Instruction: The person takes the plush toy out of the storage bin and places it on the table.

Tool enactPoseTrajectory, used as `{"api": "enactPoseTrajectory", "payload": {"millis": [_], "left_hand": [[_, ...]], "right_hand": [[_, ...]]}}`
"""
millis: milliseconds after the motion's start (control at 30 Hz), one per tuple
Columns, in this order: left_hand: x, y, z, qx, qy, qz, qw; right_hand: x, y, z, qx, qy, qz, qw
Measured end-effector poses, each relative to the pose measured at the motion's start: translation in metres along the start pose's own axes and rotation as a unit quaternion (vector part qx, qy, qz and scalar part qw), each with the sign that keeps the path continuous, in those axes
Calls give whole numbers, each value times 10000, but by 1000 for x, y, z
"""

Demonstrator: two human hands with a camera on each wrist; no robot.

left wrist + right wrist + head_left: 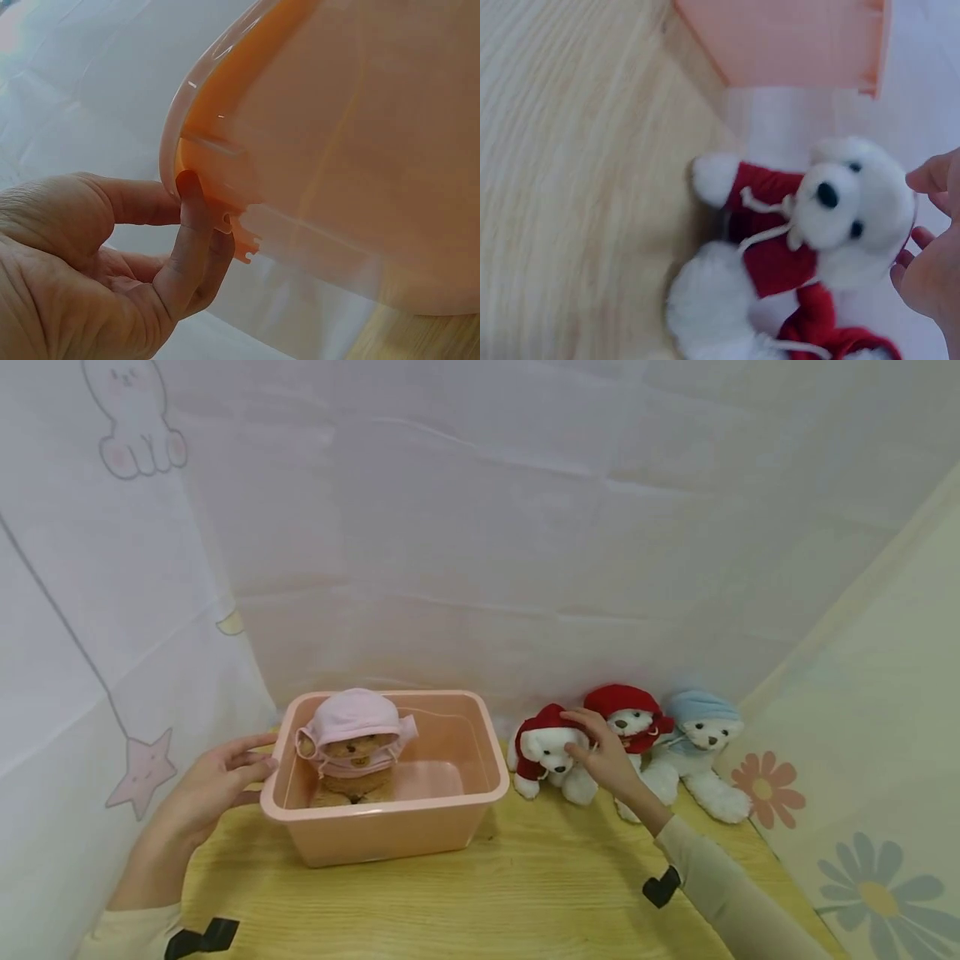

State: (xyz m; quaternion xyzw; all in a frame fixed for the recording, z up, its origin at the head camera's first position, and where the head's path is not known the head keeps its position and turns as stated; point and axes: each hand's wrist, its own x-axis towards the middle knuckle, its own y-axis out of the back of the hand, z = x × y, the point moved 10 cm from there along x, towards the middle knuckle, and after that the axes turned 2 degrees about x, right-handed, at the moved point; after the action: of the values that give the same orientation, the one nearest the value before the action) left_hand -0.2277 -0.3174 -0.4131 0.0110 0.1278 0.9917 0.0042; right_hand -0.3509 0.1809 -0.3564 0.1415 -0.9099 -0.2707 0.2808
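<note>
In the head view a pink plastic bin [397,827] stands on the table, and a brown teddy bear [352,747] in a pale pink hoodie sits in its left part. My left hand [221,781] pinches the bin's left rim, fingers bent around the edge in the left wrist view. To the right of the bin sits a white plush dog [555,747] in a red hoodie. My right hand [603,760] is at its hooded head, thumb and fingers apart, fingertips right at the hood. The right wrist view shows the plush's face uncovered, the hand behind its head.
Close to the right hand, another white plush [630,722] in red leans beside a white plush [705,735] in a light blue hood. A pale cloth wall [525,568] rises behind the wooden table [525,893], with printed cloth at both sides.
</note>
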Motion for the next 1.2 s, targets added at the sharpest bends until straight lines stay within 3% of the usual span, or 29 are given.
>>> {"api": "enactPoseTrajectory", "payload": {"millis": [167, 300, 533, 733, 933, 1200], "left_hand": [[-1, 1, 0, 54, -9, 43, 10000], [-2, 3, -1, 100, 35, 92, 9999], [-3, 3, 4, 70, -8, 95, 9999], [-3, -1, 9, -17, -125, 75, 9999], [-3, -4, 8, -95, -79, 34, 9999], [-3, 0, 10, 20, -26, 118, 9999]], "right_hand": [[10, 1, -23, 259, 245, 236, 9991], [30, -8, -28, 532, 395, 159, 9977], [67, -42, -50, 421, 225, -376, 9982], [90, -78, -84, 491, 615, -861, 9932], [103, -115, -107, 170, 878, -1389, 9863], [116, -168, -129, -185, 647, -2081, 9758]]}}
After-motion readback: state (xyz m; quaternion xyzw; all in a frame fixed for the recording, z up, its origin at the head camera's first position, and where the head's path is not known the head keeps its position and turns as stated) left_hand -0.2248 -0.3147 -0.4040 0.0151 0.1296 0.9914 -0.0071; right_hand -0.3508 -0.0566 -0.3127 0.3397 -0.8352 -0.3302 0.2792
